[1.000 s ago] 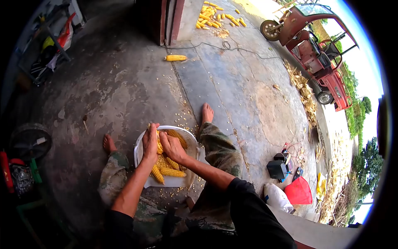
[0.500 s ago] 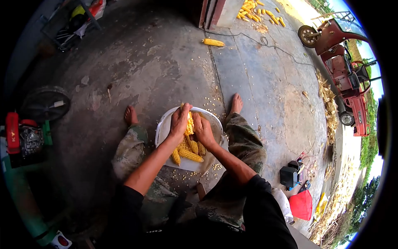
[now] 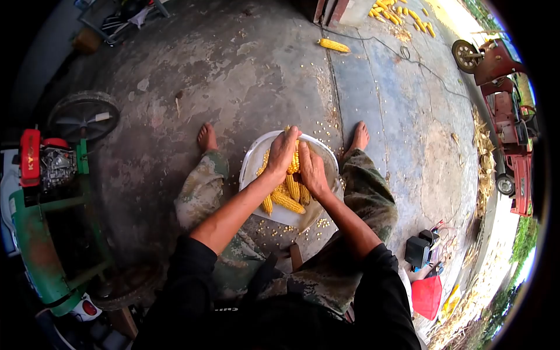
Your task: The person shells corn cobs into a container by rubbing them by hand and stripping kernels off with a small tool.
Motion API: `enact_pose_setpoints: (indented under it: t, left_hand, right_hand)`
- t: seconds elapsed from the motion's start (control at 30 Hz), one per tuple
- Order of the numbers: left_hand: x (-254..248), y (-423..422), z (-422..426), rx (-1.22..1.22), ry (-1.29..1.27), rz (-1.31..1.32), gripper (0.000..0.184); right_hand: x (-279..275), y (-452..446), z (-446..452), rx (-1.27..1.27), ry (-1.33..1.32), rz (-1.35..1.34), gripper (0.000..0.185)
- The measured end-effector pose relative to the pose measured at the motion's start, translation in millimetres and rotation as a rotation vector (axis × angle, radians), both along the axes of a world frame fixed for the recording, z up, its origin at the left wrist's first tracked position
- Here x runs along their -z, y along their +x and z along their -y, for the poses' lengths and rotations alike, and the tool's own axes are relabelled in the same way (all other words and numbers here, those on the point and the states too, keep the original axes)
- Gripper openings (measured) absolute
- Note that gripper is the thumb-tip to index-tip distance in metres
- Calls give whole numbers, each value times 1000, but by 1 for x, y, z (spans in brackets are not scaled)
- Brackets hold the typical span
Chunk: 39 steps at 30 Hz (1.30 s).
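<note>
My left hand [image 3: 282,153] and my right hand [image 3: 313,170] are wrapped round one yellow corn cob [image 3: 294,160], held upright between them over a white basin [image 3: 245,170]. Both hands are closed on the cob, and part of it is hidden behind the fingers. Several more cobs [image 3: 287,202] lie in the basin below my hands, along with loose kernels. The basin stands on the floor between my bare feet. Scattered kernels [image 3: 274,228] lie on the floor around it.
A single cob [image 3: 333,45] lies ahead, with a cob pile [image 3: 396,13] beyond. A green machine with a red engine [image 3: 30,157] stands left. Right are a black box [image 3: 417,251], a red bag [image 3: 427,296] and a red three-wheeler [image 3: 503,111]. A cable [image 3: 431,70] crosses the floor.
The view has swung, so the basin, hands and floor objects sit further right and the green machine shows more fully at left. Both hands stay on the cob, with slight shifts of the fingers.
</note>
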<state>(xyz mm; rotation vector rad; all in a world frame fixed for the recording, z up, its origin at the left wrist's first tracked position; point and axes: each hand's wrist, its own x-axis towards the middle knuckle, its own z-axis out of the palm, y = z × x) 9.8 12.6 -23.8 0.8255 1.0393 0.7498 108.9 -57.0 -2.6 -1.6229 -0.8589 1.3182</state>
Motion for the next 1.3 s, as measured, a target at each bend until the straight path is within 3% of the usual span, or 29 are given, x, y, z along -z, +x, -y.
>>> enact_pose_setpoints:
  t: [0.07, 0.17, 0.23, 0.5, 0.63, 0.7, 0.87, 0.97, 1.03, 1.2, 1.23, 1.3]
  left_hand:
    - [-1, 2, 2, 2, 20, -8, 51]
    - [-4, 2, 2, 10, 26, -17, 51]
    - [-6, 1, 1, 17, 13, -21, 51]
    - [-5, -2, -5, -39, -30, -22, 54]
    - [7, -2, -4, -61, -41, 7, 56]
    - [7, -3, -1, -36, -23, -43, 55]
    - [0, 1, 2, -38, 79, -143, 53]
    - [12, 2, 0, 5, 88, -158, 52]
    - [14, 3, 0, 34, 89, -136, 51]
    - [6, 1, -2, -33, -5, -82, 48]
    - [1, -1, -4, -34, -6, -83, 48]
    - [-5, -6, -8, -60, -292, 99, 45]
  right_hand:
    - [14, 1, 2, 44, -18, -19, 60]
    - [23, 4, 3, -78, 333, 371, 57]
    - [-2, 3, 2, 30, -1, -35, 53]
    - [-14, 0, -1, 45, -6, -234, 60]
    - [-5, -6, -1, -49, -82, -101, 63]
    - [3, -12, -1, -10, 244, 211, 60]
    - [27, 1, 3, -85, 140, 199, 55]
    - [43, 1, 5, -91, 570, 639, 46]
    - [27, 1, 8, 8, 130, 324, 52]
    - [22, 0, 4, 66, 59, 49, 56]
    - [11, 3, 2, 60, 7, -110, 59]
    - [-1, 2, 1, 52, -47, -270, 62]
